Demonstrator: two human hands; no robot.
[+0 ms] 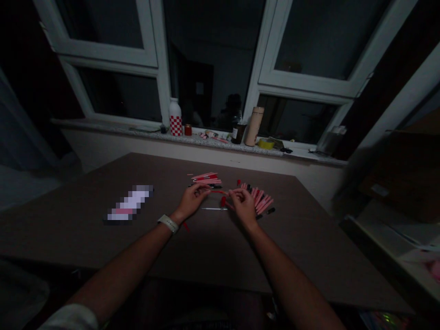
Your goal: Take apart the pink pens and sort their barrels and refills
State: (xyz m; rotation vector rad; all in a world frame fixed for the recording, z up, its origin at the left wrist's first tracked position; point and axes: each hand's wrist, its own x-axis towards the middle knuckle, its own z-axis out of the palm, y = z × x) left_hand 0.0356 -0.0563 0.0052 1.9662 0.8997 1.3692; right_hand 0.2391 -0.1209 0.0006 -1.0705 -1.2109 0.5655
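My left hand (195, 198), with a pale watch on the wrist, pinches one end of a thin red pen refill (217, 191). The other end is pinched by my right hand (243, 204), so the refill spans the gap between them above the table. A small red cap (223, 200) shows just under my right fingers; whether they touch it I cannot tell. Below the hands a thin whitish stick (211, 209) lies on the table. Pink pen barrels (263, 201) fan out right of my right hand, and more pink and red pen parts (208, 178) lie beyond my left hand.
A blurred-out phone-like object (129, 204) lies on the brown table (165, 169) at left. A loose black cap (271, 211) is at right. On the windowsill stand a checked bottle (175, 121), a tan flask (255, 126) and yellow tape (266, 144).
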